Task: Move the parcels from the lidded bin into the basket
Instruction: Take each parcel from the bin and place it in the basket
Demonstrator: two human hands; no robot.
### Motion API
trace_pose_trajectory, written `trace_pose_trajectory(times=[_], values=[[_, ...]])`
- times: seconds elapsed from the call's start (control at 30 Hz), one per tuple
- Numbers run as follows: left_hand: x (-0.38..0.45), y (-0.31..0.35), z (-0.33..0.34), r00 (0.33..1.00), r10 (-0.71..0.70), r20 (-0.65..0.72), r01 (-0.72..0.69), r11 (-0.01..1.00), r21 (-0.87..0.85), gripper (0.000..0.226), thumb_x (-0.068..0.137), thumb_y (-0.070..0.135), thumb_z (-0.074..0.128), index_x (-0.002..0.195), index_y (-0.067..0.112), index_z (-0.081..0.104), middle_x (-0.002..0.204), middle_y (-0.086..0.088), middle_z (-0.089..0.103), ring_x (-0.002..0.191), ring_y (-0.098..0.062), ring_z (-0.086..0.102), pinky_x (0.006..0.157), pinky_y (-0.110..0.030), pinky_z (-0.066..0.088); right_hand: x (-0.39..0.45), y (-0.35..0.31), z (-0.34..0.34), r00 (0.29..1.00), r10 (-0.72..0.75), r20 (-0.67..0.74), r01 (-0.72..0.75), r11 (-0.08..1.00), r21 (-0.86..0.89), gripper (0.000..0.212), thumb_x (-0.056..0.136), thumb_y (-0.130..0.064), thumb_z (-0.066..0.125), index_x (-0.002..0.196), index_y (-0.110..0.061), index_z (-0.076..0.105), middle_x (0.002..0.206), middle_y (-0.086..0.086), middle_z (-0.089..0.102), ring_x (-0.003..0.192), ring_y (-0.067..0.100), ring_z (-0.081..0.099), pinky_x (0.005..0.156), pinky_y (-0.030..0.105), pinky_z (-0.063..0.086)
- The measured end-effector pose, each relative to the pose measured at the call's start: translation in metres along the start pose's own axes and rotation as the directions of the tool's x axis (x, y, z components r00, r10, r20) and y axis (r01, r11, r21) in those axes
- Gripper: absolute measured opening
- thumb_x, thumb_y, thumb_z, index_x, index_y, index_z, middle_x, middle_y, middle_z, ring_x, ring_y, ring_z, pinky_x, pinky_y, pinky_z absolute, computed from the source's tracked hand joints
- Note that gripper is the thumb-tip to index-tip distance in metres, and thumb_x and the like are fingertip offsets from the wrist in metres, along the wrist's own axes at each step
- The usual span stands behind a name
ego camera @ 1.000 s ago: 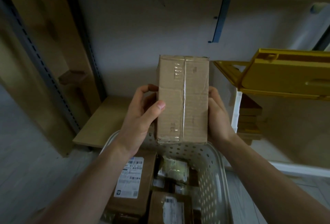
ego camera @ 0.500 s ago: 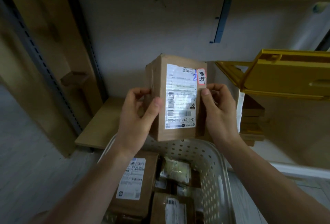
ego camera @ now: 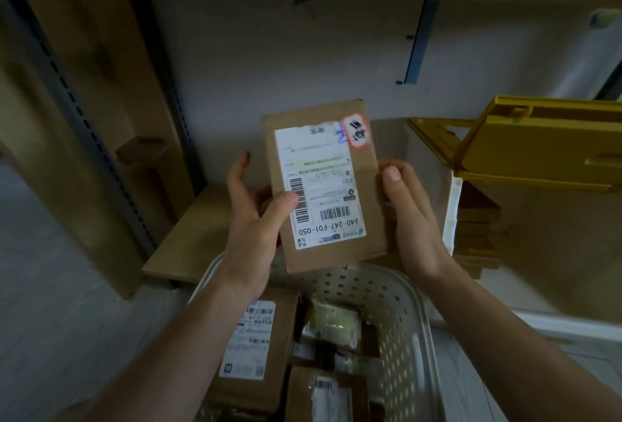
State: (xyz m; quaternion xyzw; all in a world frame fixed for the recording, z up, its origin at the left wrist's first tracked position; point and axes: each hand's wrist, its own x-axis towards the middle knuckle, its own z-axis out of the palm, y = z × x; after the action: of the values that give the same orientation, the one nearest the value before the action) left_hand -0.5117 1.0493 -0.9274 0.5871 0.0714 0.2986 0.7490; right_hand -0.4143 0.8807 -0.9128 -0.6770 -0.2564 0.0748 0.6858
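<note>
Parcels are already lying in the white basket [ego camera: 409,317], several deep, while the yellow lidded bin [ego camera: 538,149] is standing open at right, its contents hidden. One cardboard box [ego camera: 323,186] is hovering above the basket, label up, the left hand [ego camera: 255,219] and right hand [ego camera: 409,216] each pinching a side.

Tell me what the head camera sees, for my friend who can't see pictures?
Two hands, left and right, hold a cardboard parcel, label up, above a white holey basket with more parcels inside. A yellow bin lid stands open at right.
</note>
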Motion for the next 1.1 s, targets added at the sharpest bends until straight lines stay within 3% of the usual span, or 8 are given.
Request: trace_pose_trajectory(times=[0.13, 0.27, 0.47, 0.67, 0.77, 0.87, 1.0, 1.1], values=[[0.005, 0.001, 0.000, 0.998, 0.031, -0.057, -0.039, 0.989, -0.145, 0.100, 0.080, 0.015, 0.065, 0.157, 0.044, 0.007, 0.119, 0.009, 0.073, 0.112, -0.016, 0.070, 0.076, -0.034, 0.061, 0.000, 0.004, -0.005, 0.925, 0.176, 0.338, -0.233, 0.963, 0.137, 0.076, 0.076, -0.049, 0.077, 0.142, -0.042, 0.040, 0.134, 0.000, 0.059, 0.117, 0.023, 0.067, 0.088, 0.051, 0.060], [0.007, 0.005, -0.007, 0.997, 0.014, -0.076, -0.024, 0.990, -0.137, 0.092, 0.080, 0.015, 0.067, 0.153, 0.047, 0.020, 0.134, 0.003, 0.064, 0.121, -0.022, 0.065, 0.086, -0.053, 0.060, 0.004, 0.005, -0.006, 0.971, 0.143, 0.194, -0.180, 0.965, 0.191, 0.089, 0.063, -0.040, 0.085, 0.142, -0.037, 0.044, 0.130, 0.003, 0.064, 0.101, 0.021, 0.071, 0.081, 0.036, 0.057], [0.007, 0.006, -0.016, 0.993, -0.110, -0.044, 0.101, 0.981, -0.167, 0.065, 0.076, 0.029, 0.072, 0.134, 0.033, 0.041, 0.118, 0.004, 0.070, 0.121, -0.025, 0.064, 0.081, -0.051, 0.060, 0.007, 0.008, -0.012, 0.991, 0.080, 0.104, -0.098, 0.977, 0.187, 0.067, 0.068, -0.024, 0.084, 0.129, -0.032, 0.057, 0.121, 0.000, 0.069, 0.106, 0.017, 0.069, 0.082, 0.031, 0.055], [0.003, 0.011, -0.016, 0.983, -0.162, -0.085, 0.148, 0.976, -0.157, 0.118, 0.053, 0.074, 0.084, 0.147, 0.023, 0.034, 0.138, -0.010, 0.061, 0.120, -0.028, 0.066, 0.078, -0.044, 0.060, 0.004, 0.003, -0.008, 0.995, -0.081, 0.056, 0.075, 0.993, 0.096, 0.068, 0.063, -0.015, 0.083, 0.124, -0.024, 0.053, 0.122, 0.001, 0.065, 0.104, 0.019, 0.065, 0.087, 0.035, 0.058], [0.004, 0.013, -0.019, 0.991, -0.102, -0.091, 0.090, 0.988, -0.126, 0.105, 0.064, 0.072, 0.078, 0.150, 0.040, 0.027, 0.131, 0.001, 0.067, 0.117, -0.024, 0.068, 0.082, -0.053, 0.059, 0.002, 0.000, -0.008, 0.995, -0.096, 0.007, 0.094, 0.990, 0.107, 0.065, 0.066, -0.011, 0.080, 0.125, -0.021, 0.053, 0.121, 0.001, 0.065, 0.103, 0.015, 0.067, 0.088, 0.037, 0.059], [0.003, 0.013, -0.019, 0.988, -0.142, -0.065, 0.139, 0.989, -0.050, 0.082, 0.074, 0.066, 0.070, 0.142, 0.030, 0.041, 0.127, -0.003, 0.070, 0.116, -0.025, 0.068, 0.089, -0.052, 0.058, 0.002, 0.000, -0.010, 0.994, -0.103, -0.033, 0.107, 0.984, 0.143, 0.057, 0.074, -0.005, 0.083, 0.121, -0.022, 0.056, 0.119, 0.000, 0.065, 0.110, 0.017, 0.068, 0.087, 0.035, 0.059], [0.005, 0.011, -0.020, 0.976, -0.173, -0.136, 0.181, 0.982, 0.054, 0.046, 0.075, 0.051, 0.067, 0.106, 0.018, 0.057, 0.105, -0.006, 0.076, 0.101, -0.028, 0.073, 0.091, -0.055, 0.052, 0.006, -0.003, -0.016, 0.984, -0.094, -0.152, 0.127, 0.966, 0.226, 0.041, 0.085, 0.007, 0.072, 0.114, -0.018, 0.060, 0.107, 0.002, 0.067, 0.109, 0.024, 0.069, 0.093, 0.041, 0.058], [0.005, 0.009, -0.017, 0.969, -0.219, -0.112, 0.225, 0.973, 0.048, 0.045, 0.077, 0.047, 0.068, 0.112, 0.020, 0.058, 0.108, -0.001, 0.077, 0.102, -0.022, 0.074, 0.101, -0.060, 0.051, 0.007, -0.005, -0.019, 0.987, -0.087, -0.135, 0.116, 0.967, 0.226, 0.031, 0.089, 0.010, 0.063, 0.107, -0.015, 0.062, 0.094, -0.006, 0.072, 0.098, 0.018, 0.072, 0.080, 0.031, 0.059]])
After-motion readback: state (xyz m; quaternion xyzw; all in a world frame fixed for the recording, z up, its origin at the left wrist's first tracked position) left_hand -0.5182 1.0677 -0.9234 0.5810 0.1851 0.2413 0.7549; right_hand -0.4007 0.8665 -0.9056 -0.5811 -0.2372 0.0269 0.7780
